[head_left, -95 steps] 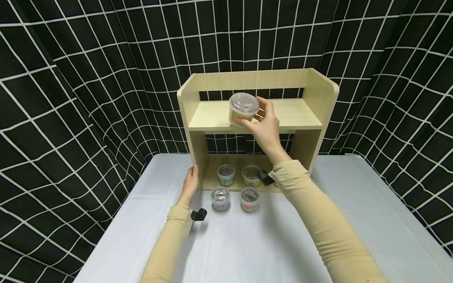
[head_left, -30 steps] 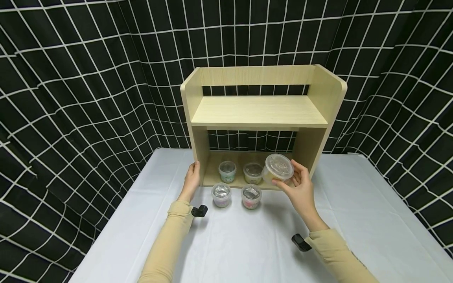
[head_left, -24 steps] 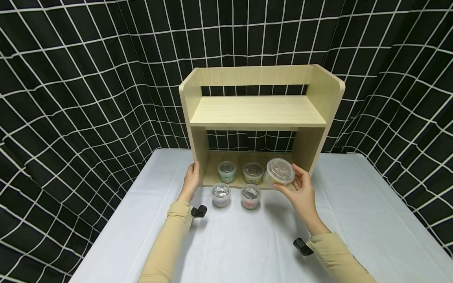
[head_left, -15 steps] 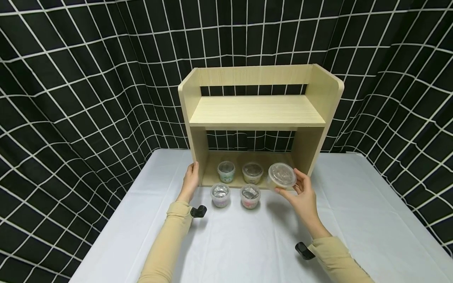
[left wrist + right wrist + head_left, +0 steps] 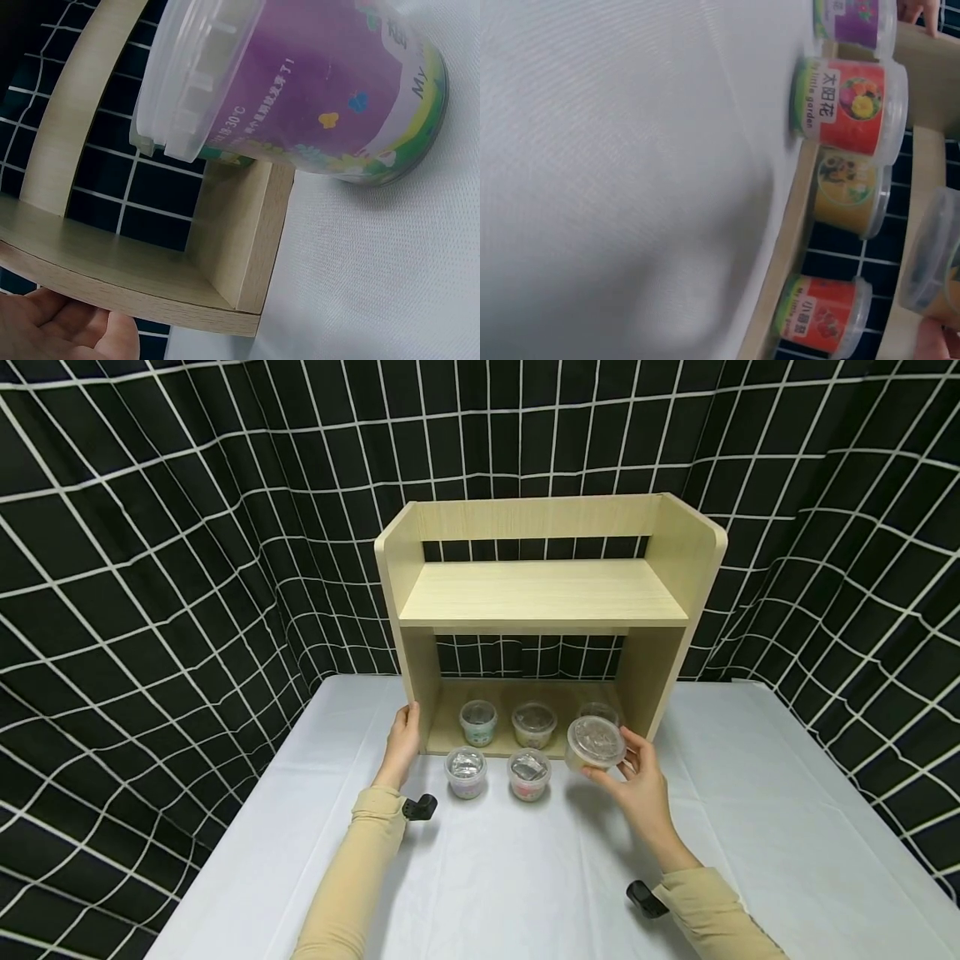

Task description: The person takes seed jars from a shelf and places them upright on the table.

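Note:
My right hand (image 5: 643,789) pinches a lidded plastic tub (image 5: 596,742) between thumb and fingers, tilted in front of the lower shelf's right end. In the right wrist view its clear lid (image 5: 932,244) and an orange label show at the edge. My left hand (image 5: 401,743) holds the front edge of the left side panel (image 5: 420,693) of a wooden shelf. Two tubs stand on the table before the shelf: a purple-labelled one (image 5: 322,82) and a red-labelled one (image 5: 847,105). Behind them on the lower board are a teal tub (image 5: 478,722) and a yellow tub (image 5: 534,725).
Another red-labelled tub (image 5: 821,315) stands at the right end of the lower board, partly hidden behind the held tub in the head view. The upper board (image 5: 540,593) spans both side panels. A white cloth (image 5: 510,877) covers the table; black gridded curtains (image 5: 150,610) surround it.
My right hand has brought its tub down from before the upper board to the lower right, then slightly nearer me, uncovering the tub behind. My left hand keeps its place.

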The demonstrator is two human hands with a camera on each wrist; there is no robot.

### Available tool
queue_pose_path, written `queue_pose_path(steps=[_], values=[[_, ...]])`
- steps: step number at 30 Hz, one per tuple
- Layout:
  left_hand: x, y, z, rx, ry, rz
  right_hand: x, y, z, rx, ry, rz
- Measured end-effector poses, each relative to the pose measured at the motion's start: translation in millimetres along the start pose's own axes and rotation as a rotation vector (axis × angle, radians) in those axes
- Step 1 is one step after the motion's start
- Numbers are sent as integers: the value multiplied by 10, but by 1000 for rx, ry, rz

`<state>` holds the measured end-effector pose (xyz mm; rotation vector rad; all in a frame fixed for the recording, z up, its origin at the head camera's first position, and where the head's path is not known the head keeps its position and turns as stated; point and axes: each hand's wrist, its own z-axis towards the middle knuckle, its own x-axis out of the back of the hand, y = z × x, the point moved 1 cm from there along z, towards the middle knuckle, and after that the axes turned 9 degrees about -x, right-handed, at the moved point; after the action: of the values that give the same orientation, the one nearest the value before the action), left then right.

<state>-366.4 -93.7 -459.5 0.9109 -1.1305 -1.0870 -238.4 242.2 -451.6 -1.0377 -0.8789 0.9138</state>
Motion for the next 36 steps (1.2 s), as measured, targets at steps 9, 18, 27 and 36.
queue_pose_path(steps=[9, 18, 27, 36], values=[[10, 4, 0, -1, 10, -1, 9, 85, -23, -85, -45, -134], [12, 8, 2, 5, 10, 6, 22, 179, -42, -157, -67, -211], [5, 14, 12, 8, 8, 3, 30, 243, -37, -196, -103, -281], [13, 14, 6, 10, 0, 10, 13, 280, -36, -182, -100, -311]])
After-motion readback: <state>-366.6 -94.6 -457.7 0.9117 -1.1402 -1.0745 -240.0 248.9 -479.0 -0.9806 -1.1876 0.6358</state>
